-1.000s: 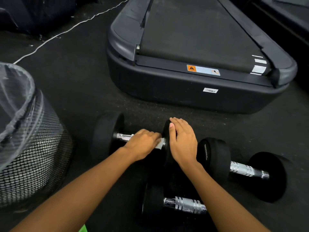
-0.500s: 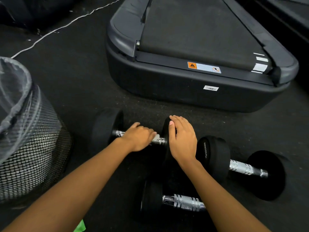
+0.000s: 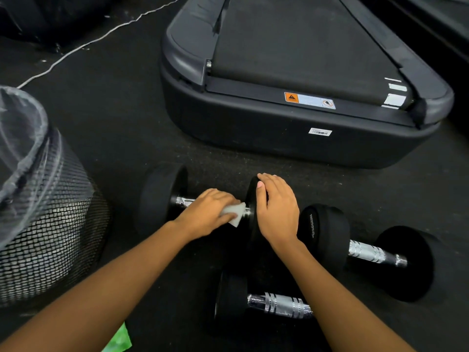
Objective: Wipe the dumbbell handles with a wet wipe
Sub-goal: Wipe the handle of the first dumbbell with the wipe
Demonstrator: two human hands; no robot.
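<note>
While the right hand, fingers straight, is resting on the dumbbell, the left hand, fingers curled, is gripping the wet wipe on its handle.

A big dark grey treadmill sits on the black rubber floor at the back. Its flat black belt runs away up the middle. An orange and pale blue warning sticker is on its end, and a small white barcode label is just below. A round black wire mesh bin stands on the left with a clear plastic bag inside. A thin white cord lies behind it. A bit of bright green packet shows at the bottom.
</note>
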